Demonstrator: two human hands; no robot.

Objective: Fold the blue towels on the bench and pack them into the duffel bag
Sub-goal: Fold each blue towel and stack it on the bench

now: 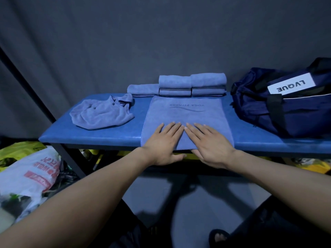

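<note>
Towel (186, 113) overhangs bench (100, 135) edge under flat hands

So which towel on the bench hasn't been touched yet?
On the blue bench, look left of the flat towel under both hands. The crumpled towel lies there in a loose heap, unlike the neat folded stacks behind it.

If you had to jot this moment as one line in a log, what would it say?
left hand, right hand: flat on spread towel | crumpled towel: unfolded | folded towels: stacked behind | duffel bag: right
</note>
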